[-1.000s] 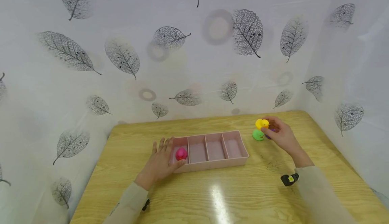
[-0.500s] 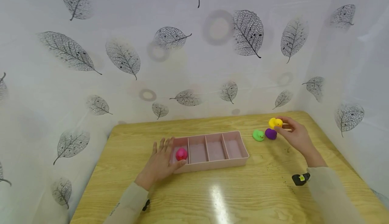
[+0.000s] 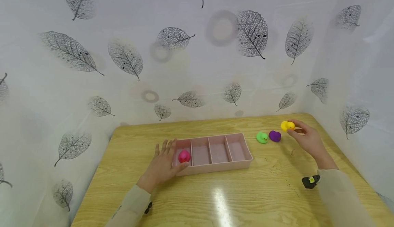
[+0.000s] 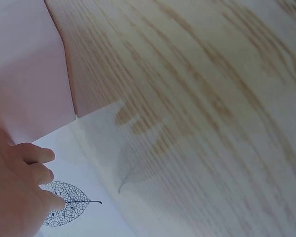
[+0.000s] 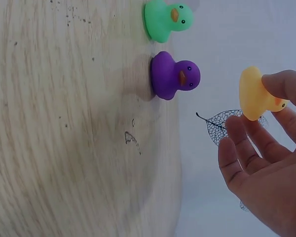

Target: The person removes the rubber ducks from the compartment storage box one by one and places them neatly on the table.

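Observation:
Between thumb and fingers, my right hand (image 3: 309, 139) pinches a yellow rubber duck (image 3: 287, 125), raised above the table at the right. The right wrist view shows the duck (image 5: 254, 94) held off the surface. A purple rubber duck (image 3: 275, 136) and a green rubber duck (image 3: 262, 137) stand side by side on the table, left of that hand. My left hand (image 3: 160, 165) rests against the left end of a pink divided tray (image 3: 215, 167), fingers extended and thumb along the front. A pink rubber duck (image 3: 184, 156) sits in the tray's leftmost compartment.
The wooden table (image 3: 246, 199) ends at a white curtain (image 3: 197, 69) printed with leaves, which also hangs along both sides. Dark specks mark the tabletop near the right forearm. Dark straps show at both cuffs.
My right hand has moved rightward with the yellow duck, away from above the green and purple ducks, uncovering the purple one. The left hand and tray hold still.

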The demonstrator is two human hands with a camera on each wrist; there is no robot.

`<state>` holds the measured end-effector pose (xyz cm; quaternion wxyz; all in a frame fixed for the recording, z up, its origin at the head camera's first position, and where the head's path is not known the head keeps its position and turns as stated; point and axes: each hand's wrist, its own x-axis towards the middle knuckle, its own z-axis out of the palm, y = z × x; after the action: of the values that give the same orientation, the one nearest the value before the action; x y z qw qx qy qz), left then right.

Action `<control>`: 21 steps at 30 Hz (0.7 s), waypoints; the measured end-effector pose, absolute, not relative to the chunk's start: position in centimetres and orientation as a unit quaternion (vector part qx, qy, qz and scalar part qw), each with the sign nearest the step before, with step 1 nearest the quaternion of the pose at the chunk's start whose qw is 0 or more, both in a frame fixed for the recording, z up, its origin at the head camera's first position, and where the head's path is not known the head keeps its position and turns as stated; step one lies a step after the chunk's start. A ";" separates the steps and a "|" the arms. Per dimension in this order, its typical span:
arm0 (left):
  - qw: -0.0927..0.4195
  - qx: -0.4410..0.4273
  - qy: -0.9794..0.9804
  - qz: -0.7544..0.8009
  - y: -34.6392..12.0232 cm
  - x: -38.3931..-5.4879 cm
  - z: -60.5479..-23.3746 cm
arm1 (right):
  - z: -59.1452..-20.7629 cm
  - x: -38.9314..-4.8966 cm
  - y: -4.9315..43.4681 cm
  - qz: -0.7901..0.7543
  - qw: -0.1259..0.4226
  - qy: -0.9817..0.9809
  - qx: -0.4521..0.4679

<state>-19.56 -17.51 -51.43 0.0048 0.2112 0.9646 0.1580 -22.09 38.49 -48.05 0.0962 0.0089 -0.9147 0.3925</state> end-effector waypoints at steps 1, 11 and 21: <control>0.005 0.212 0.964 0.159 -17.5 -19.5 -51.4 | -48.2 -22.1 38.6 0.391 0.095 -0.915 0.007; -0.002 0.211 0.964 0.161 -17.6 -19.5 -51.4 | -49.1 -22.2 39.3 0.380 0.084 -0.921 -0.006; -0.014 0.214 0.963 0.160 -17.5 -19.5 -51.5 | -50.0 -22.6 40.1 0.394 0.070 -0.916 -0.003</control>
<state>-19.49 -17.47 -51.53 -0.0139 0.2145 0.9634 0.1604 -22.57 40.12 -49.96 0.0700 -0.0028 -0.9163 0.3944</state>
